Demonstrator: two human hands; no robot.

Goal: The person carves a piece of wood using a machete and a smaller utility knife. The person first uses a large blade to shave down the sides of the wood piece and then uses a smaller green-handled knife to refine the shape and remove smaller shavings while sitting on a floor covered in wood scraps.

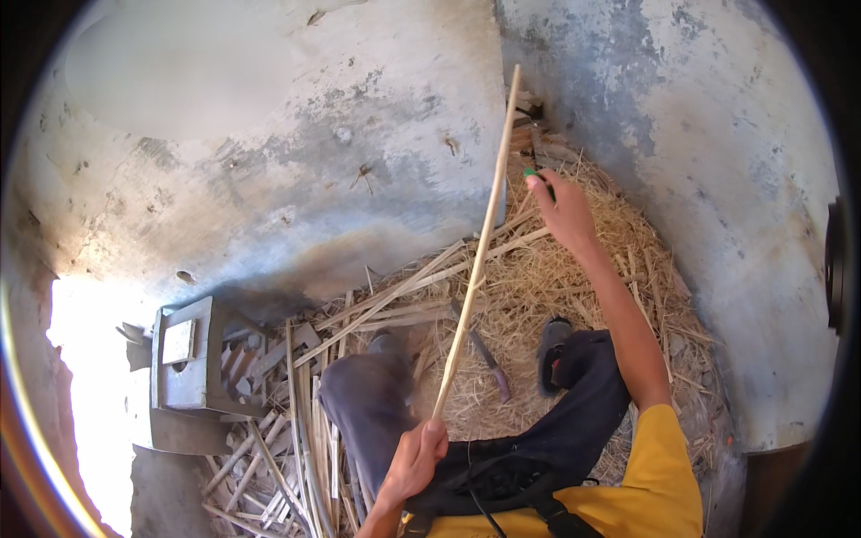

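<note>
My left hand (419,459) is closed round the lower end of a long, pale strip of split wood or bamboo (480,260). The strip slants up and away from me, its far end close to the corner of the walls. Held out at the right is my right hand (565,211), its fingers closed on a small tool with a green end (531,172) and a dark, thin part. Its kind cannot be made out. The tool is beside the upper part of the strip, and I cannot tell whether they touch.
Straw-like shavings (583,269) cover the floor ahead and to the right. A hand tool with a brownish handle (498,381) lies between my feet. Wood strips (314,448) pile up at the left, beside a grey box (184,359). Stained walls (359,134) meet ahead.
</note>
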